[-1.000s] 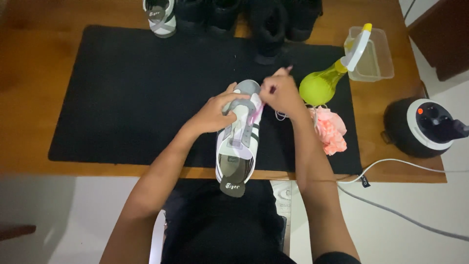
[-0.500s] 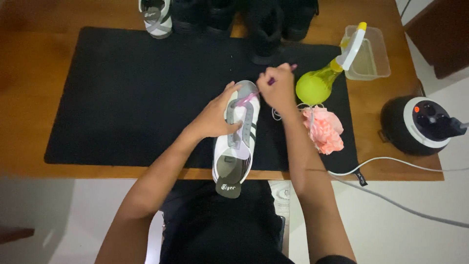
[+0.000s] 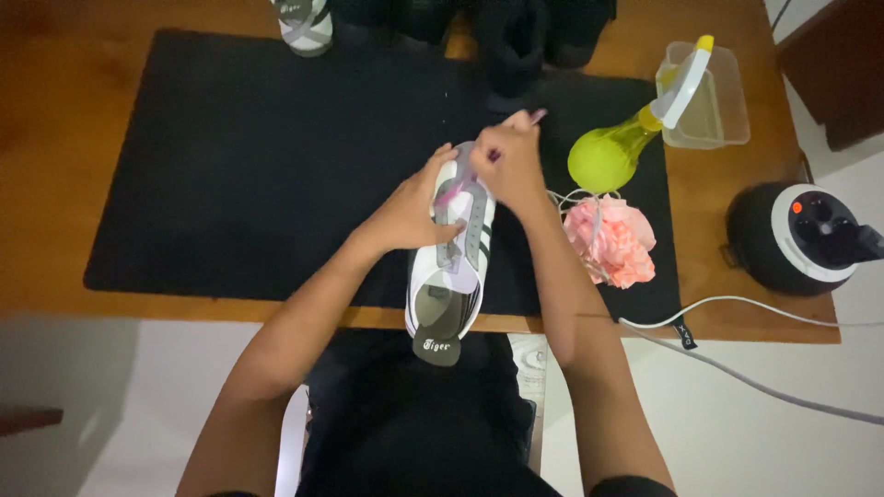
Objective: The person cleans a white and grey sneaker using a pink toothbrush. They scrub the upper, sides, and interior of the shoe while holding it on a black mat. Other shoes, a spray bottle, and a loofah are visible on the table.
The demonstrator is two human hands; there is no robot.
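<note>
Head view: your left hand (image 3: 410, 210) gripped the white shoe (image 3: 448, 267) on the black mat (image 3: 230, 166); right hand (image 3: 506, 161) pinched a purple brush (image 3: 537, 115) at its toe, w/ table (image 3: 55, 110) beneath.

Head camera looks steeply down, near the table (image 3: 138, 294).

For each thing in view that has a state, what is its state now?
white sneaker: lying on its sole, toe away from the person, tongue pulled out toward the person.
left hand: gripping the sneaker's side.
right hand: closed, pinching a purple lace.
green spray bottle: lying tilted, nozzle over a clear container.
pink cloth: crumpled.
</note>
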